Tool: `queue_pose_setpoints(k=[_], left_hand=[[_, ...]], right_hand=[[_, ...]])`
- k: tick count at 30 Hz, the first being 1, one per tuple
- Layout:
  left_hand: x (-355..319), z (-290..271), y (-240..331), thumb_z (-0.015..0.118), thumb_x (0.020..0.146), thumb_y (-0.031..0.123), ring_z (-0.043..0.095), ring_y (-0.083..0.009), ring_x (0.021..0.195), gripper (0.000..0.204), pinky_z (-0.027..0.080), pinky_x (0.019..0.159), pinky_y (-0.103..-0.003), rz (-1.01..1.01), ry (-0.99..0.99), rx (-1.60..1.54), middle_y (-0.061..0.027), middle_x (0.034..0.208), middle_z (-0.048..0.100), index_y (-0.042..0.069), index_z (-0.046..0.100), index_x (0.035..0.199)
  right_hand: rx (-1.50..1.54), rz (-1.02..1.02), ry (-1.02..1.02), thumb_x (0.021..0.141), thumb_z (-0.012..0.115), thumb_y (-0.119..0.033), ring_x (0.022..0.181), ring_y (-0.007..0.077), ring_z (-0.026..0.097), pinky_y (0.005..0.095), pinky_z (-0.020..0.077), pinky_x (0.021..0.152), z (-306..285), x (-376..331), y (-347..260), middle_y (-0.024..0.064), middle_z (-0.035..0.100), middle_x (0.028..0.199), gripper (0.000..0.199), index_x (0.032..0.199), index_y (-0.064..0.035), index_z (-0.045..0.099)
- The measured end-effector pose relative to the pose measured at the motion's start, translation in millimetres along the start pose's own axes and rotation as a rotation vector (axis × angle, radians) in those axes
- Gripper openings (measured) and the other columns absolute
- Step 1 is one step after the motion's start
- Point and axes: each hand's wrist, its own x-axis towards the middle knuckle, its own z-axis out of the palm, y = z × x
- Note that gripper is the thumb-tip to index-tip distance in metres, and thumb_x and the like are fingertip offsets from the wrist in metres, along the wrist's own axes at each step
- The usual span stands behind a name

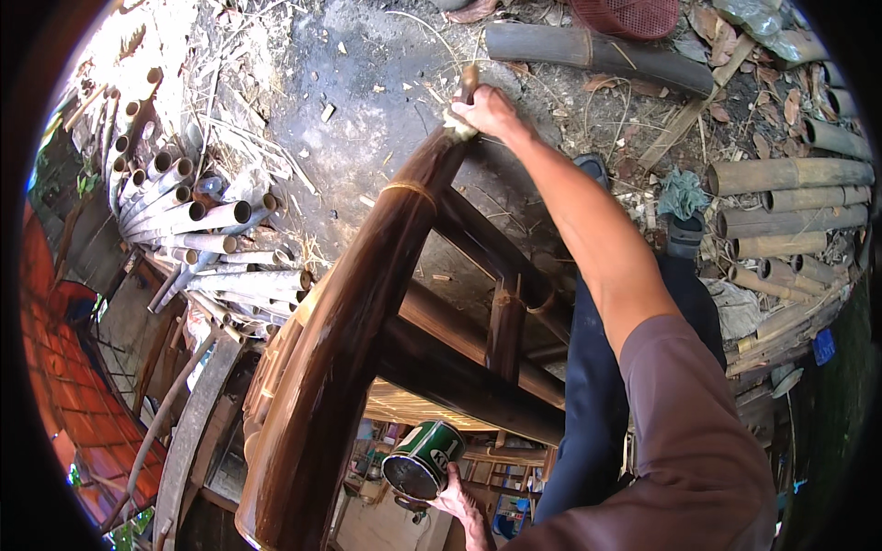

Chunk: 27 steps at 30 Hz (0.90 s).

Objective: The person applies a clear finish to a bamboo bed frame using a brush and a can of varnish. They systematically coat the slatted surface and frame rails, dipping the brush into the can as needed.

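Note:
A dark, glossy bamboo frame [358, 312] of thick brown poles and cross rails fills the middle of the view. My right hand [487, 110] reaches far forward and grips a paintbrush [463, 101] pressed against the top end of the main pole; its wooden handle sticks up past my fingers. Low in the picture, my left hand [457, 503] holds a green and white tin can [421, 459] by its lower rim, tilted so that its dark open mouth faces the camera.
Pale cut bamboo tubes [197, 225] lie stacked at the left, thicker brown ones [790, 207] at the right. A long dark log [597, 53] and a red basket [629, 16] lie beyond on grey dirt with dry leaves. My dark trouser leg [597, 404] stands right of the frame.

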Motion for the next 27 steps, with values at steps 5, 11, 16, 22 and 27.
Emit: queue_pose_setpoints(k=[5, 11, 16, 22, 27], left_hand=[[-21, 8, 31, 0.079, 0.078, 0.017, 0.053, -0.0288, 0.114, 0.072, 0.044, 0.1, -0.043, -0.328, -0.006, -0.232, -0.0184, 0.131, 0.052, -0.003, 0.044, 0.138], [-30, -3, 31, 0.084, 0.071, 0.012, 0.05, -0.0301, 0.119, 0.082, 0.038, 0.107, -0.043, -0.197, -0.023, -0.077, -0.0189, 0.135, 0.05, -0.003, 0.042, 0.139], [-36, -16, 40, 0.085, 0.066, 0.002, 0.053, -0.0274, 0.116, 0.089, 0.041, 0.104, -0.04, -0.08, -0.014, -0.147, -0.0177, 0.134, 0.051, -0.002, 0.038, 0.141], [-48, -46, 56, 0.082, 0.07, 0.011, 0.049, -0.03, 0.12, 0.08, 0.036, 0.106, -0.041, 0.076, -0.038, -0.175, -0.0176, 0.134, 0.05, -0.002, 0.042, 0.138], [-81, -62, 26, 0.083, 0.069, 0.014, 0.051, -0.0292, 0.117, 0.085, 0.038, 0.103, -0.04, 0.05, -0.002, -0.251, -0.0173, 0.131, 0.052, -0.003, 0.037, 0.139]], right_hand=[[0.097, -0.334, -0.017, 0.084, 0.064, -0.031, 0.084, 0.0269, 0.067, 0.04, 0.0521, 0.077, 38, -43, -23, 0.0094, 0.07, 0.088, 0.023, 0.096, -0.0114, 0.069], [-0.155, -0.42, -1.0, 0.087, 0.065, -0.029, 0.092, 0.0209, 0.064, 0.0355, 0.0513, 0.085, 5, -153, -248, 0.0103, 0.07, 0.1, 0.033, 0.11, -0.0066, 0.069], [0.039, -0.68, -1.068, 0.087, 0.062, -0.042, 0.083, 0.0186, 0.06, 0.0347, 0.0483, 0.075, 27, -259, -354, 0.0084, 0.066, 0.086, 0.044, 0.107, -0.0027, 0.065], [-0.174, -0.5, -0.641, 0.092, 0.048, -0.019, 0.062, 0.015, 0.055, 0.0313, 0.0465, 0.056, 45, -214, -285, 0.0108, 0.058, 0.067, 0.027, 0.075, -0.0002, 0.057], [-0.038, -0.73, -0.716, 0.091, 0.059, -0.036, 0.091, 0.0269, 0.067, 0.0402, 0.0535, 0.086, 0, -384, -395, 0.0213, 0.069, 0.102, 0.04, 0.113, -0.0033, 0.068]])
